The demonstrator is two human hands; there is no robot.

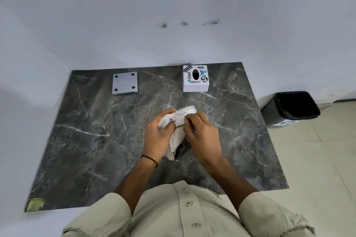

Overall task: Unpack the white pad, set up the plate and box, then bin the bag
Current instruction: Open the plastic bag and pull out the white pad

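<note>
Both hands, left hand [158,136] and right hand [202,132], are clamped on the bag [178,121]; unpacking is beginning, and next the pad must be pulled out.

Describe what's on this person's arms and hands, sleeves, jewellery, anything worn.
Both hands are bare, no gloves. The left hand has a thin dark thread band with a small bead at its wrist. The right hand shows no band. Both forearms are uncovered below pale beige shirt sleeves rolled up near the elbows.
</note>
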